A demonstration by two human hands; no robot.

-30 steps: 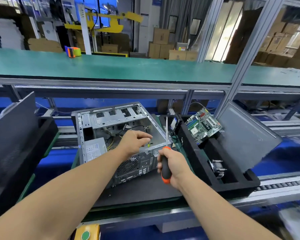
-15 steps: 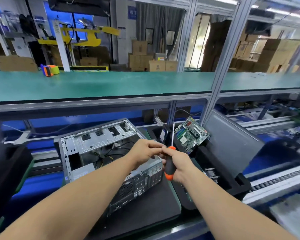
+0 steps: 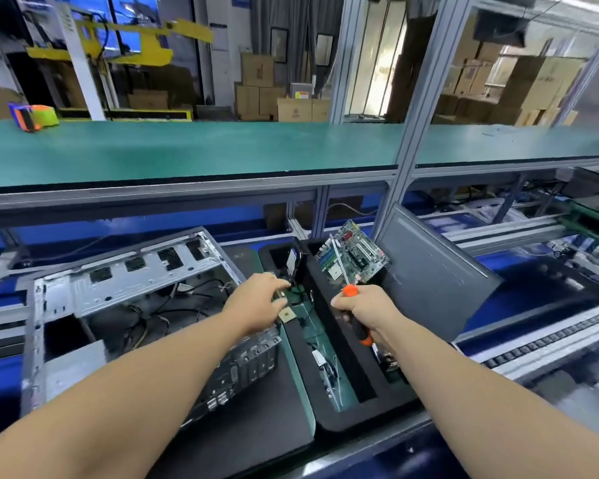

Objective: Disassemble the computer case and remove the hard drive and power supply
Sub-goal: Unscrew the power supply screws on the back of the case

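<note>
Two hands work over the seam between the computer case (image 3: 142,316) and the black foam tray (image 3: 357,406) beside it. The left hand (image 3: 256,305) reaches past the case's right-hand edge into the near-left slot of the tray, fingers curled downward over small parts lying there, a tan square piece among them; whether it pinches anything or has just let go cannot be told. The right hand (image 3: 367,311) is clenched round the orange-and-black handle of the screwdriver (image 3: 351,302), whose shaft points up and away across the motherboard (image 3: 351,257) propped at the tray's far end.

This looks like dropping a loosened screw or small bracket into the tray. To do it well, release low inside the slot so nothing bounces out, and keep the screwdriver tip angled off the motherboard. The power supply (image 3: 73,368) sits in the case's near-left corner with its cables trailing across the open interior; the hard drive cannot be made out. A grey side panel (image 3: 429,274) leans at the tray's right edge.

Half a second ago both hands met at the screwdriver handle above the case's right edge; now the left hand has crossed to the tray and the right has swung outward, while the view has dipped toward the bench.
</note>
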